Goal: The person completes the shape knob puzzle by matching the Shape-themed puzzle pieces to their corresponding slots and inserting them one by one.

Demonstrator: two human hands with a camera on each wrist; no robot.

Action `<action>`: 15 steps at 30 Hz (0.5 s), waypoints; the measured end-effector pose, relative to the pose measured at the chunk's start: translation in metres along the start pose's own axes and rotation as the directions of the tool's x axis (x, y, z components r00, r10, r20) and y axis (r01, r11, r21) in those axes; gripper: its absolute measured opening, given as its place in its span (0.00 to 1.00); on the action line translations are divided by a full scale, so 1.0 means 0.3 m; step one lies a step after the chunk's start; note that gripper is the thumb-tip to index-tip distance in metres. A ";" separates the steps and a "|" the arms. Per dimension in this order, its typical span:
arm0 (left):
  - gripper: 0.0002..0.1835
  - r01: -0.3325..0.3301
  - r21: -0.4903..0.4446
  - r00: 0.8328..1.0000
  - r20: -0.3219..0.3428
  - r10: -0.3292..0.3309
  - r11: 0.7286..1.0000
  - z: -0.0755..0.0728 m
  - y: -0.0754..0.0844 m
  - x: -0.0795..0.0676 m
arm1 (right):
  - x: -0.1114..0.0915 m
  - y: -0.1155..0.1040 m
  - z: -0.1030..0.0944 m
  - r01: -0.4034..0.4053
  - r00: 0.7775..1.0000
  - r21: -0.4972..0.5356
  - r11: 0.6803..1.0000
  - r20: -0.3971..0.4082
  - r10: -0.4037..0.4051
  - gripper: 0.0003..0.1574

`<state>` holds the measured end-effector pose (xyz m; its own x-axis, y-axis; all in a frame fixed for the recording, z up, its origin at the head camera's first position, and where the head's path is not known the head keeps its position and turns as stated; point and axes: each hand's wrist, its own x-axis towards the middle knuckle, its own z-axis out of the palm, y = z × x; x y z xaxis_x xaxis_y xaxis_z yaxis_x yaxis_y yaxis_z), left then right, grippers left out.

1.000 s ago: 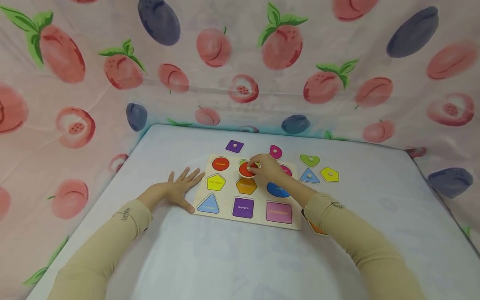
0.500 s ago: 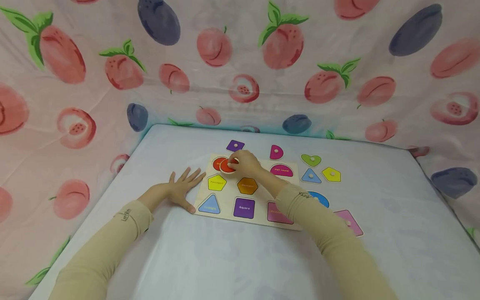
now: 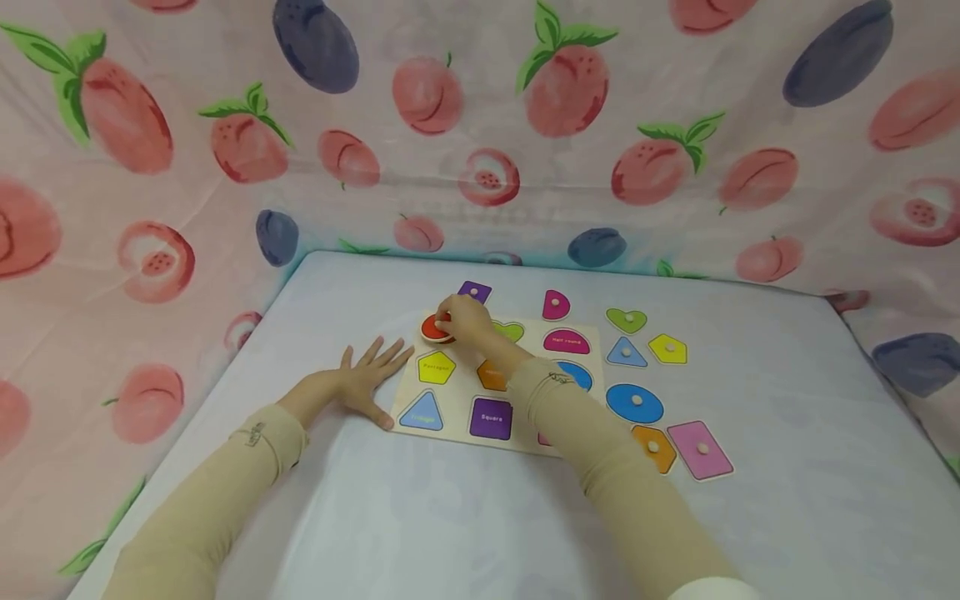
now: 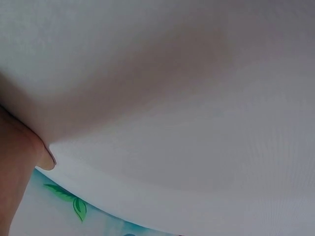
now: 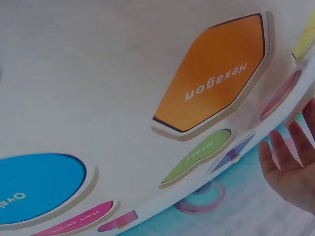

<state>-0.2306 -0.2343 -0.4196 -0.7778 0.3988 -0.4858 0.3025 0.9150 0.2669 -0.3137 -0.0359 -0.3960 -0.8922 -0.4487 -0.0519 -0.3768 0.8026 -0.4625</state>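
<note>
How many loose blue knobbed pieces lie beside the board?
2, both right of the board: the blue triangle and, below it in the head view, the blue oval. The right sleeve could hide others.

"Square" is printed on the purple square (image 3: 491, 418) at lower centre of the head view. In the right wrist view, inverted, "Hexagon" is marked on the orange hexagon (image 5: 216, 73), upper right; "Heart" on the green heart (image 5: 197, 156), lower centre; "Half round" on the pink half round (image 5: 78, 221), lower left.

Left hand (image 4: 18, 169) at nine o'clock — partly shown. Pale tabletop (image 4: 182, 152) across centre, shadow (image 4: 142, 78) slanting toward one o'clock. Green-leaved cloth (image 4: 47, 211) beyond edge — seven o'clock.
</note>
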 end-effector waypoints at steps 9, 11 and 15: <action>0.68 -0.029 -0.026 1.000 -0.011 0.029 0.999 -0.002 -0.003 -0.003 | 0.019 -0.021 0.023 0.003 1.000 -0.073 0.997 0.014 -0.002 0.11; 0.69 -0.031 -0.021 0.999 -0.011 0.031 0.999 0.004 -0.006 0.001 | 0.017 -0.025 0.027 0.003 1.000 -0.088 0.996 0.028 0.000 0.11; 0.70 -0.014 -0.013 1.000 -0.001 0.014 1.000 0.011 -0.014 0.005 | 0.016 -0.032 0.030 0.013 0.999 -0.113 0.993 0.038 -0.009 0.10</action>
<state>-0.2314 -0.2374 -0.4243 -0.7744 0.4112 -0.4809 0.3061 0.9086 0.2842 -0.3120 -0.0493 -0.3999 -0.8784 -0.4708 -0.0816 -0.4146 0.8359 -0.3597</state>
